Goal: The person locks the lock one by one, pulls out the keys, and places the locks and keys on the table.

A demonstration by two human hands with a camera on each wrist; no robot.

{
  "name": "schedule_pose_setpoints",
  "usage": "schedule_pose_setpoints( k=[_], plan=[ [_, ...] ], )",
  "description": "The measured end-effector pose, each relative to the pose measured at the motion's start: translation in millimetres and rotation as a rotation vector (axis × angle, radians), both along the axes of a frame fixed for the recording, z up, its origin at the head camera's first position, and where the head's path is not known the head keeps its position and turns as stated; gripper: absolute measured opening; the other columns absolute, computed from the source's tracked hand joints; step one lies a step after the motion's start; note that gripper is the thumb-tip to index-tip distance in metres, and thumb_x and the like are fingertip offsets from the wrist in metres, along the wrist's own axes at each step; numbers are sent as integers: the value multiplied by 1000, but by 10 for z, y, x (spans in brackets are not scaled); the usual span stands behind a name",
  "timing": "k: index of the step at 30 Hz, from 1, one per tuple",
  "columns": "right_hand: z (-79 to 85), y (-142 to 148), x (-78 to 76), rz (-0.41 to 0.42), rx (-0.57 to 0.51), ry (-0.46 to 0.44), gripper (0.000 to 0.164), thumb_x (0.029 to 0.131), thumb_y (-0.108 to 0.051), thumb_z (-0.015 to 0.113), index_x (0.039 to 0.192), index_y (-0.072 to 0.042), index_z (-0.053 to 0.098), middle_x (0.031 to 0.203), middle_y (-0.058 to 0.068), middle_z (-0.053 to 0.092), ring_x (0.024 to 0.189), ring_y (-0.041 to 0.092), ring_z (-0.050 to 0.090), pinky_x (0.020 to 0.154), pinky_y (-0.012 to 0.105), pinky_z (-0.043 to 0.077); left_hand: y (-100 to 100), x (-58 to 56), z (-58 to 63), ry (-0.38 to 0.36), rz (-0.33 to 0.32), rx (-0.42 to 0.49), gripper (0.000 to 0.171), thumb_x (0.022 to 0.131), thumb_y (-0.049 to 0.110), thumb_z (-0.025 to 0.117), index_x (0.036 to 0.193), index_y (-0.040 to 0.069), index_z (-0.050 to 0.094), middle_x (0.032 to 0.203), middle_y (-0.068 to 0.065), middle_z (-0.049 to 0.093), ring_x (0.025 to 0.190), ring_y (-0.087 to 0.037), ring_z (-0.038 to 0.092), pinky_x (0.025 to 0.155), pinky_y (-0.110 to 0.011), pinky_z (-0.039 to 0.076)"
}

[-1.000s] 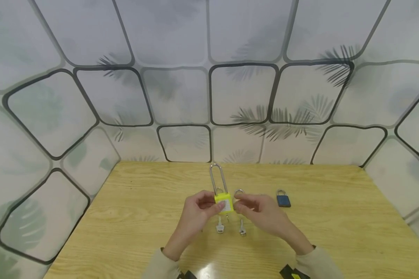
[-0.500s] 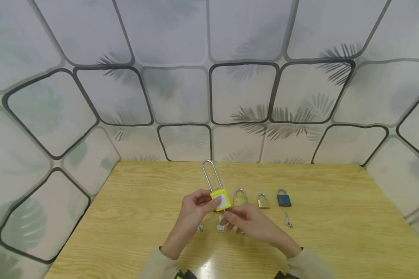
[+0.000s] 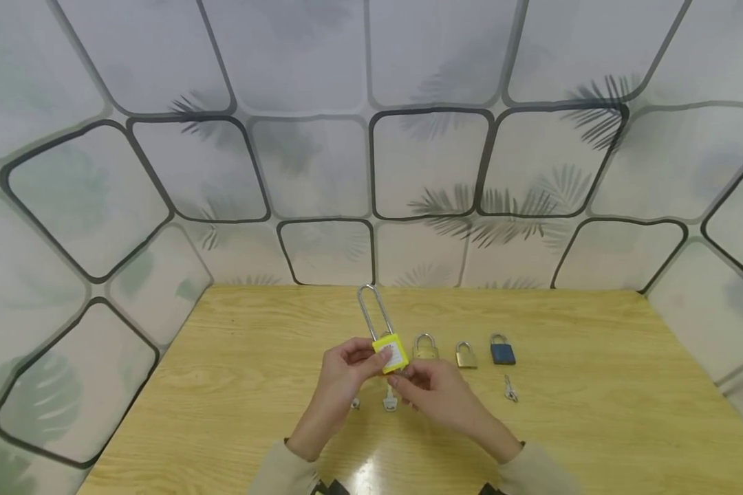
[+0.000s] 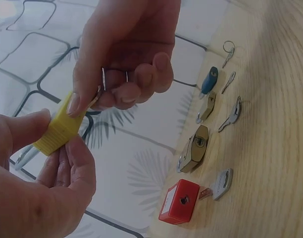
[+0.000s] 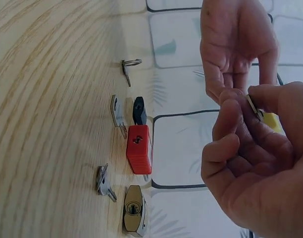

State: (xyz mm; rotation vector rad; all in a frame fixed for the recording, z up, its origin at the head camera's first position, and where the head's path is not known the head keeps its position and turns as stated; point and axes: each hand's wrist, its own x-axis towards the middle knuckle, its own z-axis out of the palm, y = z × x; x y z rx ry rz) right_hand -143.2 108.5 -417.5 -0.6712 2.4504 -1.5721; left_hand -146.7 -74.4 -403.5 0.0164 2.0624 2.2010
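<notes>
My left hand [image 3: 342, 377] holds a yellow padlock [image 3: 396, 354] with a white label and a long steel shackle, tilted up and to the left above the table. Thumb and fingers grip its body from both sides, as the left wrist view shows. At the base of the lock my right hand [image 3: 436, 388] pinches a small key [image 5: 251, 105] between thumb and curled fingers. A thin ring [image 4: 103, 79] hangs by these fingers. The key's tip is at the underside of the padlock; the fingers hide most of it.
On the wooden table [image 3: 594, 412] stand a red padlock [image 4: 180, 201], a large brass padlock [image 3: 425, 347], a smaller brass one [image 3: 466, 356], a blue one [image 3: 503, 352] and a black one [image 5: 139, 110]. Keys such as a silver key [image 3: 389, 400] lie before them. A patterned curtain [image 3: 433, 165] surrounds the table.
The yellow padlock has tilted to the left. My right hand has moved from the lock's right side down and left to its base, bringing the key there; the brass padlocks have come into view.
</notes>
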Motion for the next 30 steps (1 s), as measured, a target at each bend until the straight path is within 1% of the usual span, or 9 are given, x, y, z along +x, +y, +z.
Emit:
schedule_pose_setpoints(
  k=[4, 8, 10, 12, 15, 18, 22, 25, 30],
  plan=[
    [20, -16, 2, -32, 31, 51, 21, 96, -27, 63, 86, -11, 73, 70, 8, 71, 52, 9, 57, 43, 17, 47, 2, -15, -3, -1, 7, 3, 38, 86, 20, 75, 112, -6, 63, 100, -14, 69, 88, -20, 66, 81, -33, 57],
    [9, -37, 4, -11, -25, 7, 19, 98, -22, 60, 91, -10, 73, 69, 9, 70, 54, 21, 61, 44, 18, 49, -4, -18, 0, 1, 3, 8, 37, 87, 19, 74, 112, -7, 63, 100, -14, 69, 86, -20, 65, 82, -37, 56],
    [1, -51, 6, 12, -63, -18, 20, 99, -19, 58, 91, -6, 71, 68, 11, 69, 56, 28, 62, 45, 24, 53, -8, -16, 3, -2, 8, 6, 38, 87, 19, 74, 112, -7, 63, 100, -15, 70, 85, -20, 66, 83, -40, 56],
    [-2, -65, 7, 28, -87, -42, 23, 100, -18, 56, 89, -3, 69, 68, 10, 67, 58, 32, 62, 46, 34, 57, -11, -18, 7, -8, 20, 7, 38, 87, 20, 74, 112, -7, 63, 100, -15, 70, 85, -21, 66, 85, -44, 55],
    [16, -80, 9, 28, -84, -56, 25, 102, -21, 53, 90, -5, 68, 66, 6, 64, 57, 28, 62, 50, 46, 58, -15, -30, 17, -16, 45, 16, 38, 86, 21, 74, 111, -6, 64, 99, -15, 71, 86, -21, 67, 88, -48, 54],
    [47, -85, 14, 12, -63, -50, 25, 102, -24, 52, 94, -8, 69, 65, 4, 62, 55, 19, 59, 47, 35, 57, -17, -45, 40, -3, 59, 24, 36, 87, 20, 74, 110, -6, 65, 98, -15, 71, 87, -22, 67, 87, -46, 55],
    [83, -87, 25, 2, -62, -41, 27, 102, -25, 52, 98, -5, 70, 65, 6, 61, 53, 11, 54, 45, 18, 45, -14, -47, 76, 11, 64, 30, 35, 88, 18, 73, 110, -8, 64, 97, -15, 71, 86, -21, 67, 82, -36, 58],
    [92, -93, 30, -1, -70, -46, 26, 102, -23, 52, 101, -5, 71, 63, 7, 60, 51, 7, 50, 44, 15, 39, -14, -48, 91, -2, 75, 52, 33, 88, 14, 72, 109, -10, 64, 94, -14, 72, 84, -21, 68, 78, -30, 58],
    [104, -104, 41, -7, -68, -25, 26, 102, -23, 53, 106, -6, 72, 63, 16, 63, 50, 5, 49, 42, 14, 36, -18, -51, 100, -17, 87, 100, 29, 88, 10, 71, 108, -11, 64, 90, -9, 72, 83, -21, 69, 75, -27, 58]
  ],
)
